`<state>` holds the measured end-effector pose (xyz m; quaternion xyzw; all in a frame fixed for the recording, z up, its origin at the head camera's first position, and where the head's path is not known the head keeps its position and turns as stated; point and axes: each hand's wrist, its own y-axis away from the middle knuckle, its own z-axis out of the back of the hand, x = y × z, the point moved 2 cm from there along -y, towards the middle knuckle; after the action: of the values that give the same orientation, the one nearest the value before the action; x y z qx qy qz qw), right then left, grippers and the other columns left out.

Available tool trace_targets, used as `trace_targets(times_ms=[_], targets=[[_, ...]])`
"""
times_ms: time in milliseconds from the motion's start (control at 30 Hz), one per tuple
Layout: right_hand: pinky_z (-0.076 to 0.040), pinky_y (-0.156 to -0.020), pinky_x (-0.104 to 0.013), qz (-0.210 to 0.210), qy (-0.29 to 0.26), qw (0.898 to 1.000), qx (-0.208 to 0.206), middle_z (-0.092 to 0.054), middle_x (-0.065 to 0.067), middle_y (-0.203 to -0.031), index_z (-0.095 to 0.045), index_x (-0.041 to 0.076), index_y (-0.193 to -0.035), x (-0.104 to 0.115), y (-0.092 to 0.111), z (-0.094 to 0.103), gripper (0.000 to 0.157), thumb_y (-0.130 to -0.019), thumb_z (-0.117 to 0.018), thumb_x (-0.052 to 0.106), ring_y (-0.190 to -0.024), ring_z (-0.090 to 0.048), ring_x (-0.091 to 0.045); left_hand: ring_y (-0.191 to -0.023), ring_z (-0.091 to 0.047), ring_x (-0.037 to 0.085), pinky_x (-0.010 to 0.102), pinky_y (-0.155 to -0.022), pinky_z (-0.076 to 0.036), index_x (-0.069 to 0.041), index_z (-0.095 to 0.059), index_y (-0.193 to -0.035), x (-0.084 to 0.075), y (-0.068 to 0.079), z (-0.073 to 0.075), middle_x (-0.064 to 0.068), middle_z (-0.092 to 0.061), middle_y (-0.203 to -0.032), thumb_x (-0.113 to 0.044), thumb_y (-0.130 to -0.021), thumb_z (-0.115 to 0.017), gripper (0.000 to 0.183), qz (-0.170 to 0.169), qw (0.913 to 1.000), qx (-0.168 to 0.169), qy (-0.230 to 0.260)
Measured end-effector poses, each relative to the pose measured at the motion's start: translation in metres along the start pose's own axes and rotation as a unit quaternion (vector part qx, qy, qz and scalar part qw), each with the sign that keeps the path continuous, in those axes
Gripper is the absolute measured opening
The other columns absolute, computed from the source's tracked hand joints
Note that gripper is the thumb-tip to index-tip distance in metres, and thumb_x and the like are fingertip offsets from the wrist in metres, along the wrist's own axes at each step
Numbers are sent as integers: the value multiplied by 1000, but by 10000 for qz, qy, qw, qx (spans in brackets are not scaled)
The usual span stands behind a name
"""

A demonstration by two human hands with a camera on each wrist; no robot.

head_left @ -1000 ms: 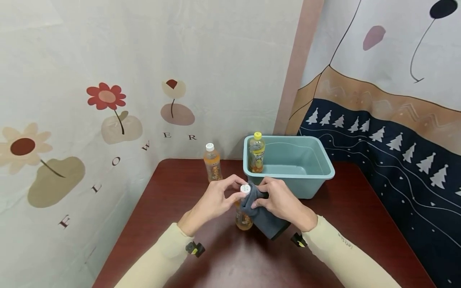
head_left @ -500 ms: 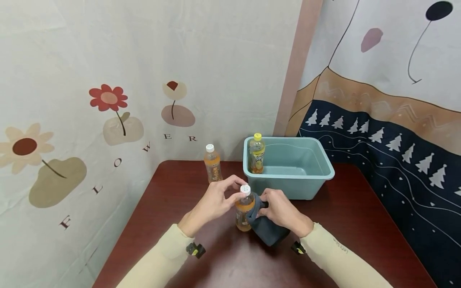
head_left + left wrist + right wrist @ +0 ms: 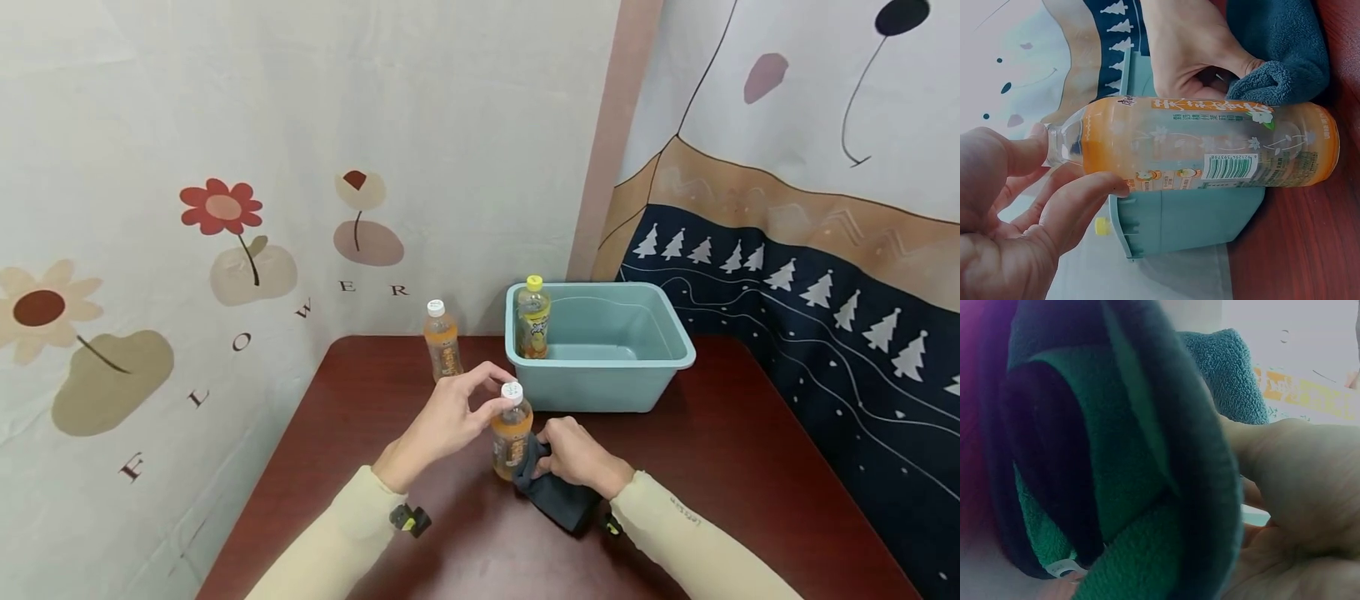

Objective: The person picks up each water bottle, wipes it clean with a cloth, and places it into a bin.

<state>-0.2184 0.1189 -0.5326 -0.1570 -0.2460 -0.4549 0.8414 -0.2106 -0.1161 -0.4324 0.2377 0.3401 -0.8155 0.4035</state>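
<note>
A clear bottle of orange drink (image 3: 512,437) with a white cap stands upright on the table. My left hand (image 3: 452,417) pinches it at the cap and neck; the left wrist view shows thumb and fingers around the neck (image 3: 1065,144). My right hand (image 3: 577,454) grips a dark grey-blue cloth (image 3: 558,500) and presses it against the bottle's lower right side. Folds of the towel-like cloth (image 3: 1129,444) fill much of the right wrist view, with the right hand (image 3: 1310,487) beside them.
Behind my left hand stands a second orange-drink bottle (image 3: 442,343) with a white cap. A light teal plastic bin (image 3: 592,387) sits at the back, holding a yellow-capped bottle (image 3: 534,321) at its left end. The dark red table (image 3: 352,417) meets a curtain-like printed backdrop (image 3: 480,125).
My right hand has slid the cloth down the bottle's right side, from near the neck to the lower part. My left hand has stayed at the cap.
</note>
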Motion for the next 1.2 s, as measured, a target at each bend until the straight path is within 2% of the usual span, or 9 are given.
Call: trace_targets(times_ms=[233,333,467,567,633,767,967,1200], targets=[[-36,-58,-20,110,-250,9996,-64,-90,-1,-93,-95,18,-96,5,2,7,18,-96,-93,0,-63,-56,2,-101,-76,10,31,-78,-59,-29,-75,-132,0,3,1,-6,-85,-112,-28,-109,-86,25,87,10000,-20,39],[-37,-59,-19,257,-336,9989,-190,-92,0,-99,-95,19,-101,10,4,17,19,-97,-92,1,-63,-57,3,-100,-77,10,31,-78,-60,-29,-75,-131,-2,3,1,-6,-86,-112,-29,-110,-85,24,35,10000,-26,22],[-44,-66,-20,322,-225,9984,-410,-87,3,-98,-95,21,-107,21,6,34,18,-97,-94,6,-77,-61,1,-98,-77,10,32,-78,-61,-28,-75,-131,-3,3,1,-6,-86,-113,-26,-110,-85,24,-10,10000,-45,-22],[-50,-72,-21,190,-203,9977,-611,-79,4,-97,-94,17,-110,30,9,49,15,-97,-95,9,-87,-64,-3,-96,-77,10,32,-78,-61,-28,-75,-132,-2,3,2,-5,-86,-112,-24,-109,-86,25,-4,10000,-46,-5],[-54,-74,-23,164,-226,9964,-799,-80,3,-101,-93,11,-116,37,11,59,20,-96,-97,11,-91,-68,-6,-94,-76,11,31,-76,-60,-28,-76,-132,-1,3,2,-4,-86,-111,-23,-109,-86,26,11,10000,-38,17],[-56,-77,-24,177,-349,9918,-1217,-82,-1,-110,-91,8,-126,49,14,74,34,-94,-100,16,-96,-70,-10,-93,-77,14,28,-72,-61,-27,-76,-132,0,3,3,-2,-87,-111,-22,-109,-86,25,40,9999,26,105],[-55,-80,-25,258,-558,9881,-1410,-77,2,-109,-92,13,-124,60,13,78,32,-95,-99,22,-98,-67,-12,-95,-79,15,28,-75,-62,-24,-75,-133,-1,4,4,1,-88,-113,-17,-109,-85,26,173,9998,93,97],[-57,-79,-26,365,-222,9903,-1323,-73,2,-106,-90,8,-128,63,13,80,36,-96,-98,22,-95,-66,-11,-96,-78,17,30,-75,-62,-25,-75,-134,-2,5,4,1,-88,-115,-20,-110,-84,27,181,9998,120,47]])
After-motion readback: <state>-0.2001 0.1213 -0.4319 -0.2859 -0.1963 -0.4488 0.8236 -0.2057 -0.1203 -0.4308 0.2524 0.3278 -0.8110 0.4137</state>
